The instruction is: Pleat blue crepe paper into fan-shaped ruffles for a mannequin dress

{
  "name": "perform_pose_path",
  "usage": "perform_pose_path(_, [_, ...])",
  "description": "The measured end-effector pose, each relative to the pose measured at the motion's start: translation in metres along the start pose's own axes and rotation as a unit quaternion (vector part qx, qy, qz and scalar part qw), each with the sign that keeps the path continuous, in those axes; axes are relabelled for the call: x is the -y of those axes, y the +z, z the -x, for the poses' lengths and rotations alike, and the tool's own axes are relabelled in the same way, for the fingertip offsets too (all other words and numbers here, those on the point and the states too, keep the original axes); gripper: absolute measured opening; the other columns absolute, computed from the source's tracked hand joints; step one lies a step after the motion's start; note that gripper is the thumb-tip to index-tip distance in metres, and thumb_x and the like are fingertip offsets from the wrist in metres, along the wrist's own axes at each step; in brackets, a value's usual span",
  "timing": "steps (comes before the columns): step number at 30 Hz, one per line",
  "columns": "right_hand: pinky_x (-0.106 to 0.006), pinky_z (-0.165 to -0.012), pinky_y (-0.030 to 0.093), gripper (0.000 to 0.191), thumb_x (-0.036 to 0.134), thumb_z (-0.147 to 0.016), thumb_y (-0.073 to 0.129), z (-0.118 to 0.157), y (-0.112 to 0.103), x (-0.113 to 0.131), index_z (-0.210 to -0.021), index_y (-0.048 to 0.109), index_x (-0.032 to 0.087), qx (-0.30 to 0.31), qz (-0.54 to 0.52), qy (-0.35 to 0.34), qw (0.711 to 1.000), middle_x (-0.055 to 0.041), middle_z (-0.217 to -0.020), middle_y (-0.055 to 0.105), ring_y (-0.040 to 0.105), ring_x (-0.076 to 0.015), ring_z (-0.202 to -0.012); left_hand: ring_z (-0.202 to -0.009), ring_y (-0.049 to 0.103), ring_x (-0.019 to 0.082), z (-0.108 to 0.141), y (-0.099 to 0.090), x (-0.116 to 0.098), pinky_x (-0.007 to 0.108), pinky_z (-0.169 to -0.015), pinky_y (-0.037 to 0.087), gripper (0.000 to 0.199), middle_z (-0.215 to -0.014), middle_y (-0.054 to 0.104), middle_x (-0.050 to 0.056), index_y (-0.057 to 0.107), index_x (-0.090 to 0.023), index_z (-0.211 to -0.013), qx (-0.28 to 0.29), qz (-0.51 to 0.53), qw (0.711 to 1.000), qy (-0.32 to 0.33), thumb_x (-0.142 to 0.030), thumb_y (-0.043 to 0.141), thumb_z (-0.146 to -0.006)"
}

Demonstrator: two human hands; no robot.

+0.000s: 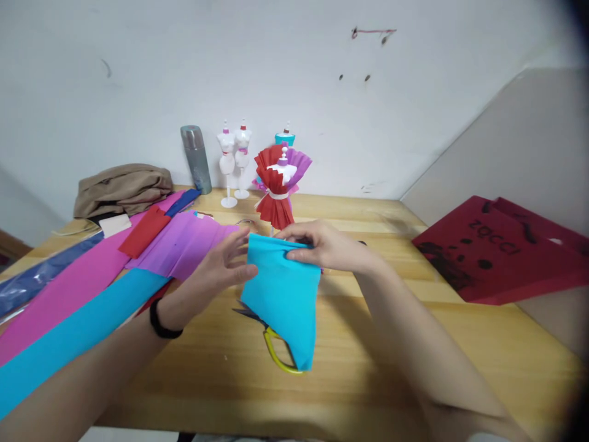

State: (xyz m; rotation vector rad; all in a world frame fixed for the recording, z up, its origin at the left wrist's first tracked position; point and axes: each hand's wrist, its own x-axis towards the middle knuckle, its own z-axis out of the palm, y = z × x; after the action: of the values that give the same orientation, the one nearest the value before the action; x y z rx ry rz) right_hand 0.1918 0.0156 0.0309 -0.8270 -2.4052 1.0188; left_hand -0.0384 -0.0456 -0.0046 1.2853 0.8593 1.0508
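A blue piece of crepe paper (285,294) hangs over the wooden table, its top edge pinched by my right hand (322,245). At the left edge of that paper is my left hand (229,263), fingers apart, with nothing in its grasp. Scissors with yellow handles (275,353) lie beneath the paper, partly covered by it. Behind my hands stands a small white mannequin (288,172) dressed in red and purple pleated paper.
Pink, purple, red and blue paper strips (92,270) spread over the left side. Farther back are a brown cloth (122,187), a grey flask (197,161) and small mannequins (227,161). A red bag (494,252) is at the right.
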Motion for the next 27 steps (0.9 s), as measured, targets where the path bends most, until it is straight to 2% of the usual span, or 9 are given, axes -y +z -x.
perform_pose_path(2, [-0.026, -0.064, 0.044, 0.032, 0.026, -0.079, 0.065, 0.002, 0.006, 0.0, -0.11, 0.067, 0.017, 0.001, 0.03, -0.001, 1.0, -0.0014, -0.082, 0.068, 0.059, -0.0153, -0.072, -0.127, 0.05, 0.032, -0.007, -0.004, 0.0, 0.04, -0.098, 0.046, 0.069, -0.135, 0.058, 0.008, 0.051, -0.027, -0.134, -0.004, -0.009, 1.0, -0.016, -0.033, 0.079, -0.071])
perform_pose_path(4, [-0.026, -0.066, 0.044, 0.033, 0.026, -0.079, 0.066, 0.003, 0.013, 0.0, -0.111, 0.067, 0.018, -0.018, 0.039, 0.003, 0.999, -0.0013, -0.083, 0.069, 0.06, -0.0158, -0.073, -0.111, 0.061, 0.031, -0.015, -0.002, 0.003, 0.039, -0.088, 0.05, 0.059, -0.116, 0.068, 0.008, 0.06, -0.023, -0.123, 0.003, -0.005, 0.999, -0.037, -0.033, 0.08, -0.068])
perform_pose_path(6, [-0.027, -0.068, 0.045, 0.032, 0.028, -0.079, 0.066, 0.004, 0.018, -0.002, -0.109, 0.068, 0.019, -0.046, 0.012, 0.009, 0.999, -0.0021, -0.086, 0.07, 0.061, -0.0174, -0.077, -0.091, 0.068, 0.029, -0.02, 0.003, 0.007, 0.038, -0.077, 0.052, 0.045, -0.097, 0.073, 0.007, 0.069, -0.018, -0.104, 0.007, 0.016, 0.998, -0.063, -0.033, 0.083, -0.064])
perform_pose_path(8, [-0.029, -0.07, 0.047, 0.031, 0.032, -0.079, 0.067, 0.006, 0.02, -0.006, -0.107, 0.069, 0.019, -0.065, -0.05, 0.011, 0.997, -0.004, -0.091, 0.071, 0.063, -0.0198, -0.082, -0.083, 0.069, 0.027, -0.024, 0.008, 0.013, 0.037, -0.074, 0.053, 0.036, -0.09, 0.075, 0.008, 0.072, -0.015, -0.093, 0.001, 0.036, 0.996, -0.087, -0.033, 0.082, -0.063])
perform_pose_path(13, [-0.03, -0.066, 0.048, 0.029, 0.039, -0.074, 0.071, 0.01, 0.016, -0.016, -0.095, 0.071, 0.019, -0.093, -0.165, 0.033, 0.981, -0.0036, -0.088, 0.07, 0.063, -0.0192, -0.078, -0.083, 0.07, 0.029, -0.025, 0.013, 0.017, 0.039, -0.073, 0.055, 0.037, -0.09, 0.076, 0.01, 0.073, -0.014, -0.092, -0.031, 0.048, 0.995, -0.082, -0.031, 0.084, -0.061])
perform_pose_path(19, [-0.026, -0.054, 0.043, 0.019, 0.032, -0.069, 0.074, 0.009, 0.017, -0.023, -0.082, 0.07, 0.019, -0.203, -0.221, 0.097, 0.949, 0.0003, -0.071, 0.064, 0.055, -0.014, -0.063, -0.088, 0.07, 0.031, -0.022, 0.012, 0.018, 0.04, -0.075, 0.057, 0.038, -0.096, 0.076, 0.011, 0.073, -0.014, -0.092, -0.04, 0.054, 0.992, -0.11, -0.031, 0.084, -0.06])
perform_pose_path(23, [-0.027, -0.055, 0.042, 0.02, 0.033, -0.065, 0.076, 0.005, 0.022, -0.03, -0.076, 0.069, 0.018, -0.253, -0.252, 0.109, 0.928, 0.0002, -0.069, 0.063, 0.054, -0.0134, -0.062, -0.09, 0.07, 0.031, -0.024, 0.011, 0.027, 0.041, -0.077, 0.057, 0.039, -0.097, 0.076, 0.012, 0.073, -0.014, -0.093, -0.03, 0.072, 0.991, -0.106, -0.033, 0.084, -0.061])
perform_pose_path(25, [-0.027, -0.058, 0.043, 0.024, 0.034, -0.064, 0.077, 0.004, 0.024, -0.033, -0.078, 0.069, 0.017, -0.273, -0.269, 0.104, 0.918, -0.0009, -0.073, 0.064, 0.055, -0.0134, -0.065, -0.089, 0.07, 0.032, -0.024, 0.011, 0.03, 0.042, -0.078, 0.057, 0.039, -0.097, 0.076, 0.012, 0.073, -0.014, -0.093, -0.031, 0.082, 0.991, -0.101, -0.034, 0.084, -0.061])
perform_pose_path(27, [-0.027, -0.06, 0.044, 0.033, 0.036, -0.064, 0.077, 0.004, 0.025, -0.034, -0.09, 0.069, 0.017, -0.282, -0.287, 0.104, 0.91, -0.002, -0.079, 0.066, 0.056, -0.0141, -0.068, -0.09, 0.07, 0.032, -0.023, 0.01, 0.03, 0.042, -0.078, 0.057, 0.04, -0.098, 0.075, 0.012, 0.073, -0.014, -0.094, -0.035, 0.08, 0.991, -0.1, -0.034, 0.084, -0.061])
